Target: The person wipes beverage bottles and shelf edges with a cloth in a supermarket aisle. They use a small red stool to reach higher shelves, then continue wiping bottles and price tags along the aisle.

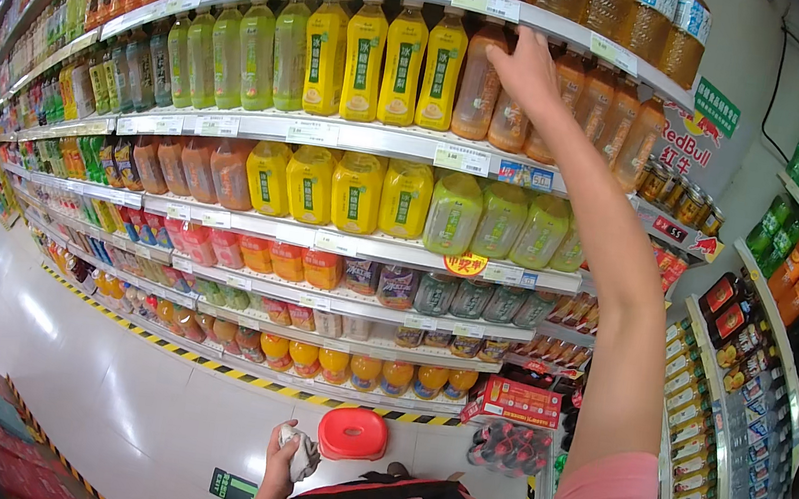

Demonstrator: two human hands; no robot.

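My right hand [527, 69] is raised to the upper shelf of drinks, among a row of bottles with orange-brown contents. Its thumb lies against the leftmost orange-brown bottle [476, 93], while the fingers reach up by the neighbouring bottle's neck, just under the shelf above. Whether they grip a bottle is hidden by the hand. Low down near my body, my left hand [278, 461] holds a crumpled greyish-white cloth [304, 456]. Yellow bottles [402, 68] stand upright in a row left of my right hand.
A red plastic stool [353, 433] stands on the floor before me, beside a shrink-wrapped pack of dark bottles [506, 447]. Black-and-yellow tape [260, 384] edges the shelf base. Green bottles [455, 215] line the shelf below. More stocked shelves [789, 278] rise at right.
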